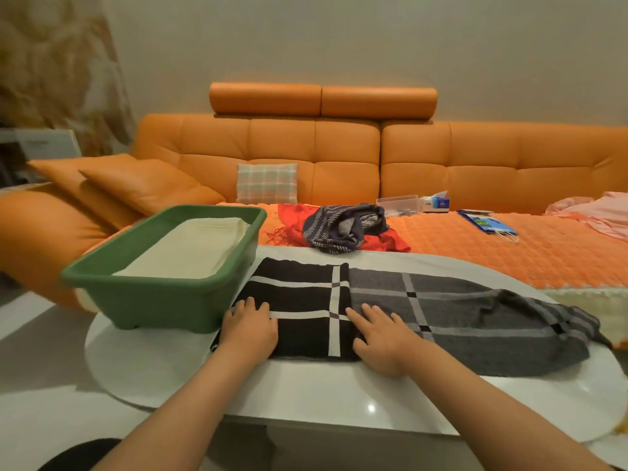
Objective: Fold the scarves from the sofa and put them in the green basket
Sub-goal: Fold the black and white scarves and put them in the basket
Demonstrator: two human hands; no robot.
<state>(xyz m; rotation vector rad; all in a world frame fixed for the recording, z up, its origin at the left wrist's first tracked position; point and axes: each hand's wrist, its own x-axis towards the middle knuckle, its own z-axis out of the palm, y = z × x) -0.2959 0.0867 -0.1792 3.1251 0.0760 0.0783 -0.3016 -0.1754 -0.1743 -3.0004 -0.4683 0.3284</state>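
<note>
**One scarf in, one half folded, two to go**

Both hands lie flat with fingers straight, gripping nothing: the left hand (pixel 249 326) presses the black end of the checked scarf (pixel 300 297), and the right hand (pixel 380 338) presses just beside it, where a black layer is folded over the grey length. This scarf is spread across the white table (pixel 306 392), and its grey end trails rumpled to the right, so I judge the fold only begun.

The green basket (pixel 163 305) stands on the table's left, touching the scarf's edge, and already holds a folded cream cloth (pixel 190 246) (most likely the first scarf done). Past the table, a navy striped scarf (pixel 343 226) lies heaped on a red fringed scarf (pixel 396 241) on the sofa seat, neither folded yet. That puts the job somewhere short of halfway.

The orange sofa (pixel 339 147) has a knitted cover (pixel 509 256) on its seat and carries a plaid cushion (pixel 266 183), a clear plastic box (pixel 397 202), a tissue box (pixel 436 202), a blue paper bag (pixel 489 224) and pink fabric (pixel 591 212) at far right.
</note>
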